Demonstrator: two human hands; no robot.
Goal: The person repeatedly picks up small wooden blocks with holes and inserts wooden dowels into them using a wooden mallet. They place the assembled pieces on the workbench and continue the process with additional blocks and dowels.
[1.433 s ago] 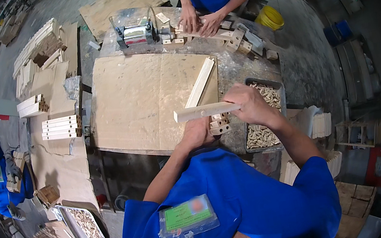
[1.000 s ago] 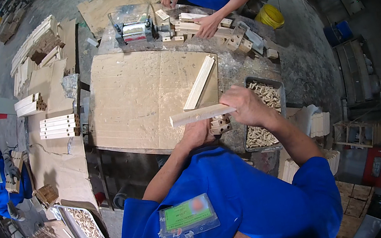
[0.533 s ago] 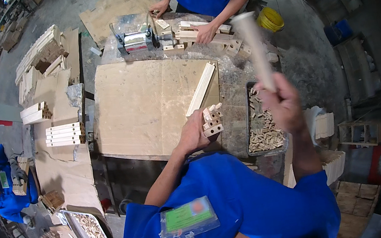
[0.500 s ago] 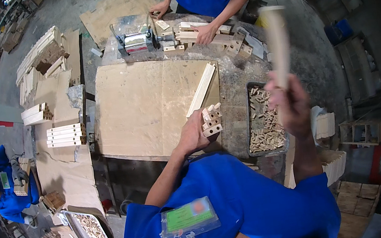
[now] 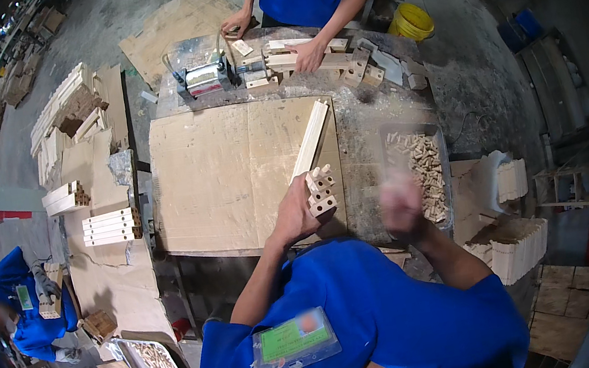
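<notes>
My left hand point(image 5: 297, 215) grips a small stack of short wooden blocks point(image 5: 321, 191) with round pegs sticking out of their ends, held at the near edge of a cardboard sheet point(image 5: 219, 179). A long pale wooden strip point(image 5: 311, 139) lies on the cardboard just beyond the blocks. My right hand point(image 5: 401, 203) is blurred with motion, low beside a dark tray of wooden dowels point(image 5: 420, 166). No strip shows in it, and its fingers are too smeared to read.
Across the table a person in blue rests a hand point(image 5: 309, 54) on wooden pieces beside a metal device point(image 5: 202, 78). White block stacks point(image 5: 517, 248) stand at my right, strip bundles point(image 5: 110, 227) at left. A yellow bucket point(image 5: 413, 19) sits beyond.
My right hand held a long wooden strip over the blocks, swung it up high to the right, and has now come down blurred beside the dowel tray without it. My left hand stayed put.
</notes>
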